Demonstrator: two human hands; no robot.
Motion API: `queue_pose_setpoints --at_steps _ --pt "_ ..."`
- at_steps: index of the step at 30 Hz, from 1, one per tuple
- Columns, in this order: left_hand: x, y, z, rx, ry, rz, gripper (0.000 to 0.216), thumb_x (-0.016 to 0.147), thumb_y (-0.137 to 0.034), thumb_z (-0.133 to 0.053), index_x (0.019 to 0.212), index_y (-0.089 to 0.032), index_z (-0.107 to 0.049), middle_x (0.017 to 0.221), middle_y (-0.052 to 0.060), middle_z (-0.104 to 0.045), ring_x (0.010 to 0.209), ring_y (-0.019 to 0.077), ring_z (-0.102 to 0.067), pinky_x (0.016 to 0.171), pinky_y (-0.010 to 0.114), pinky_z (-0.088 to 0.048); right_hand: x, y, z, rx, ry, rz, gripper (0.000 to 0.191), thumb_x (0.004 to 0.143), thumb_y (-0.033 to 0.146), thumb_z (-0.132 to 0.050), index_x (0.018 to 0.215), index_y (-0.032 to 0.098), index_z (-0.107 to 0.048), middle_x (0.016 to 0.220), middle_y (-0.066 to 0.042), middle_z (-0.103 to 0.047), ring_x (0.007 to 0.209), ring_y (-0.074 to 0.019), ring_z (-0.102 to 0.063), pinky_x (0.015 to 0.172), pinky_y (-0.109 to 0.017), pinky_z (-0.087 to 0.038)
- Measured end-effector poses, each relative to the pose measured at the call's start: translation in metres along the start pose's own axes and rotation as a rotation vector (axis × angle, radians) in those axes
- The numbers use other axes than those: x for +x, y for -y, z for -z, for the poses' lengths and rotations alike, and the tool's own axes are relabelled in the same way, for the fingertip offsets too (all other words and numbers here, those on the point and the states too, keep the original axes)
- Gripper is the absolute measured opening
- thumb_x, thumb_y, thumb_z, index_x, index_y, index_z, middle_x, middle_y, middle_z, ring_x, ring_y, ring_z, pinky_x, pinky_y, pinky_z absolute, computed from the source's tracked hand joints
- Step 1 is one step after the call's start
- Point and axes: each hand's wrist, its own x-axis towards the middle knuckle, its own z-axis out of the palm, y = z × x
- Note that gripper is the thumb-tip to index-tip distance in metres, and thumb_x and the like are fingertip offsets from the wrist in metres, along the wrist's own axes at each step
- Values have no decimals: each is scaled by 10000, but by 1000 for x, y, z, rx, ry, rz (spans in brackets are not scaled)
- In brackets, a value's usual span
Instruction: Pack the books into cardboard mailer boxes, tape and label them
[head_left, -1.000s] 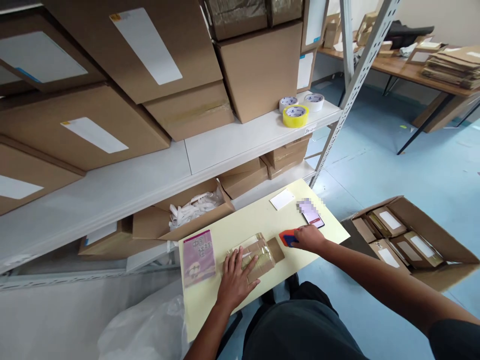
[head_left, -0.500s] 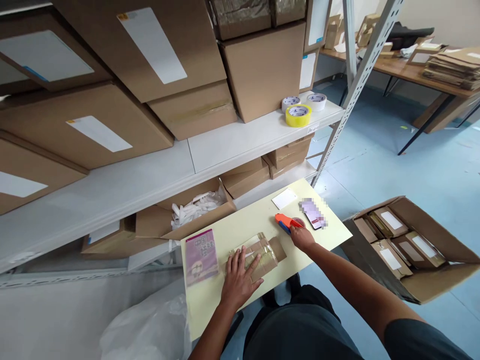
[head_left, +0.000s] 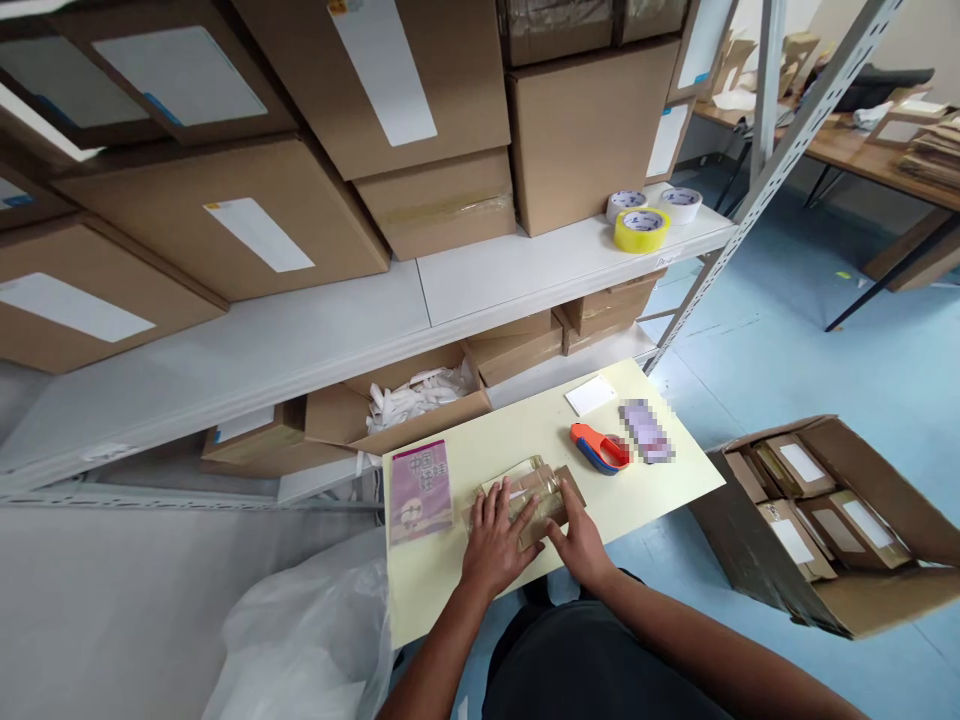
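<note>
Left hand [head_left: 496,540]: fingers spread flat, pressing the top of the taped cardboard parcel [head_left: 534,496]. Right hand [head_left: 576,540]: fingers laid loosely against the parcel's near right edge, gripping nothing. Parcel: lying at centre of the pale yellow table [head_left: 660,490]. Pink booklet [head_left: 420,490]: just beside the parcel, at 9 o'clock. Orange tape dispenser [head_left: 600,447]: near, at 2 o'clock, untouched. White card [head_left: 591,395]: at 1 o'clock. Open carton of small boxes [head_left: 817,520]: on the floor, at 3 o'clock.

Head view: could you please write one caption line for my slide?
Both hands, left hand and right hand, press a taped cardboard parcel on a pale yellow table, tape dispenser lying apart.
</note>
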Motion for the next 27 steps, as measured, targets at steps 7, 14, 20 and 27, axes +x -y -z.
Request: queue_pose_setpoints --at_steps 7,14,20,27 --pt "-10 8 4 -217 -130 205 579 973 -469 -530 1507 -254 -468 1574 138 -444 1456 319 -393 1198 533 -293 16 -5 19 26 110 -145 633 870 278 -538 1494 221 -453 1330 -99 -694 1094 -258 -716 979 -441 -565" --pt "-59 11 -6 -709 -39 989 519 929 -514 -498 1322 -186 -584 1186 132 -734 1058 291 -711 890 394 -548 22 10 38 91 147 -198 489 841 330 -536 1317 238 -604 1198 -65 -752 1096 -246 -721 893 -370 -597" --pt "-65 8 10 -737 -201 887 526 955 -523 -452 1393 -252 -554 1337 95 -678 1214 272 -646 1001 371 -504 26 37 54 222 83 -118 504 908 486 -562 1319 195 -587 1274 -132 -711 1129 -276 -696 946 -408 -578" --pt "-79 19 -33 -879 -90 881 602 896 -362 -479 1471 -185 -500 1364 121 -660 1206 256 -656 996 389 -530 26 0 50 113 193 -214 456 893 586 -524 1081 202 -681 1099 -124 -775 1000 -295 -743 877 -433 -599"
